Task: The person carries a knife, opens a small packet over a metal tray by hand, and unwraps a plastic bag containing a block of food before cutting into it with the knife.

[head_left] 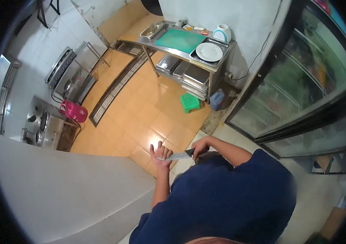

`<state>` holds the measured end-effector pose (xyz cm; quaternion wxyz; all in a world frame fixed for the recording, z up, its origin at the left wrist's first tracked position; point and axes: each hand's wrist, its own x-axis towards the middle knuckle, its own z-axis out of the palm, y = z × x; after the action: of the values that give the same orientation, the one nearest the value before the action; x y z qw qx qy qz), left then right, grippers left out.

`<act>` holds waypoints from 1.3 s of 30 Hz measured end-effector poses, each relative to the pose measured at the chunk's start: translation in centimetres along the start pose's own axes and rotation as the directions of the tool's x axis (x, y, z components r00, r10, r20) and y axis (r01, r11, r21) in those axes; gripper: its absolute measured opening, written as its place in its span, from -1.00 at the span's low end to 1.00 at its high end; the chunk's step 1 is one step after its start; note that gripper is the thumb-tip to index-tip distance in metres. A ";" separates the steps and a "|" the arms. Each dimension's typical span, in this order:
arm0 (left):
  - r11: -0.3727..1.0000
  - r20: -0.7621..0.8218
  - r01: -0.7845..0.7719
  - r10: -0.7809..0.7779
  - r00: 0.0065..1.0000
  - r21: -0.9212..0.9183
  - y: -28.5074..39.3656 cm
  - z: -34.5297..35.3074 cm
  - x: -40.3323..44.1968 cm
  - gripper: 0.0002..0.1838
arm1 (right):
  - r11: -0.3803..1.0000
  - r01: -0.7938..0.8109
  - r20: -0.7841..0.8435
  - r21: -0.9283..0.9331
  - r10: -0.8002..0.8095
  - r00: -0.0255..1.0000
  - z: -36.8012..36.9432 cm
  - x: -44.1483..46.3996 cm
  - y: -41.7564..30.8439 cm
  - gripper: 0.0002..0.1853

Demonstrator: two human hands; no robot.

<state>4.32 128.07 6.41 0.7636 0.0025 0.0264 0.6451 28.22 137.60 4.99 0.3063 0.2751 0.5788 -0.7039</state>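
A kitchen knife (pixel 179 155) with a black handle and a pale blade lies level in front of my body. My right hand (pixel 200 147) is closed around its handle. The blade points left and crosses the palm of my left hand (pixel 161 156), apparently touching it. On that hand the thumb and a finger stick up apart, while the other fingers curl a little without gripping the blade.
Ahead stands a steel table (pixel 148 41) with a green cutting board (pixel 180 40), trays and a white plate (pixel 209 52). A green stool (pixel 190 103) sits below. A glass-door fridge (pixel 290 81) is at right, a low wall (pixel 71 187) at left, a pink gas cylinder (pixel 74 111) beyond.
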 end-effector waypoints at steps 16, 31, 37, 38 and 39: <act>0.982 0.044 0.182 -0.179 0.983 -0.056 4.4 -1.6 16.7 -0.33 | 0.968 0.111 -0.123 0.225 -0.084 0.989 -11.5 -3.6 -3.9 -0.65; 0.913 0.138 0.407 -0.404 0.905 0.003 18.7 0.5 40.1 -0.37 | 0.949 0.177 -0.320 0.262 -0.088 0.943 -30.8 2.0 -12.5 -0.65; 0.858 0.115 0.513 -0.513 0.851 0.028 18.6 1.2 44.6 -0.35 | 0.911 0.238 -0.381 0.337 -0.099 0.919 -31.9 1.1 -12.8 -0.62; 0.854 0.125 0.519 -0.516 0.847 0.011 18.2 0.9 44.8 -0.34 | 0.911 0.231 -0.378 0.341 -0.092 0.921 -32.1 1.1 -12.1 -0.61; 0.851 0.136 0.525 -0.519 0.844 -0.004 17.8 0.5 45.1 -0.34 | 0.912 0.225 -0.375 0.342 -0.087 0.923 -32.3 0.7 -12.1 -0.59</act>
<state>-5.72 175.49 5.95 0.9102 0.0214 -0.0368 0.4121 19.75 171.01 6.53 0.0808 0.4027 0.4976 -0.7640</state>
